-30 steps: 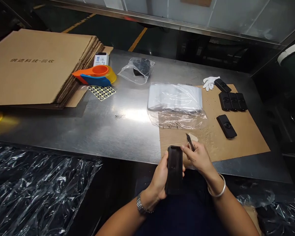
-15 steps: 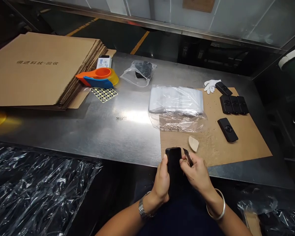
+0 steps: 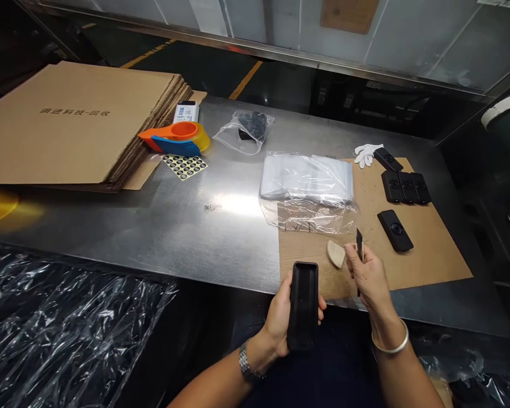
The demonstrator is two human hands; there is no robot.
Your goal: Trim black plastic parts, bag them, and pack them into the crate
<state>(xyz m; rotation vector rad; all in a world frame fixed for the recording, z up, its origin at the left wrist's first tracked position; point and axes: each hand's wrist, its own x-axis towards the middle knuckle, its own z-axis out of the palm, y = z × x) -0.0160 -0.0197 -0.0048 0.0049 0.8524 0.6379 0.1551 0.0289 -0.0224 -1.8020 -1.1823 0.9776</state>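
My left hand is wrapped round a black plastic housing, a long tray-like part whose hollow side faces me, near the table's front edge. In my right hand is a utility knife, its dark blade pointing up and away from the housing. Close to the right fingertips lies a beige wedge-shaped piece on the cardboard sheet. Farther right on that sheet rests a single black housing with a round feature, and behind it several similar housings sit side by side.
Clear plastic bags lie mid-table. A bagged dark object, a sticker sheet, an orange-and-blue tape dispenser and stacked flat cartons are to the left. A white glove lies at the back right.
My right hand with the knife has moved right, away from the housing. The housing in my left hand has turned so its hollow inside shows.
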